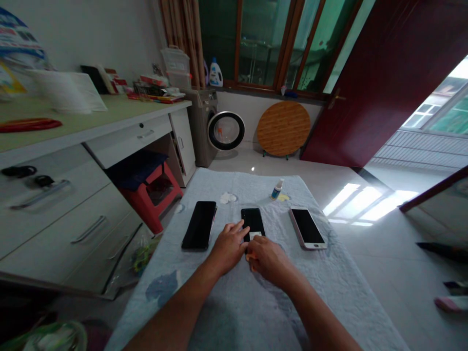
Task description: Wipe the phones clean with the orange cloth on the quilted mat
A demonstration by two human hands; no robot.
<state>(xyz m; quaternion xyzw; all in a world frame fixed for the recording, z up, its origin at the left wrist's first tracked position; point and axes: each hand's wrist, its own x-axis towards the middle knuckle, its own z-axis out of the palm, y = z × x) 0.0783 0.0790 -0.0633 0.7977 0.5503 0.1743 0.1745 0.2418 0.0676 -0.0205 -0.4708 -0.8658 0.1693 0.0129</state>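
Note:
A black phone (252, 215) lies in the middle of the cloth-covered table, a small pale label near its lower part. My left hand (229, 243) rests at the phone's left edge, fingers stretched and apart, some of them touching its surface. Over the phone's lower end, my right hand (268, 256) is closed on a small orange cloth (251, 258), mostly hidden under the fingers. To the left lies a larger black phone (200, 225). On the right is a white-framed phone (308, 227) with a dark screen. A small spray bottle (277, 189) stands behind them.
A pale blue patterned cloth (234, 187) covers the table. Beyond it are a washing machine (204, 109) with its door open and a round wooden tabletop (284, 128) against the wall. A desk (124, 119) and a red stool (155, 195) stand at left.

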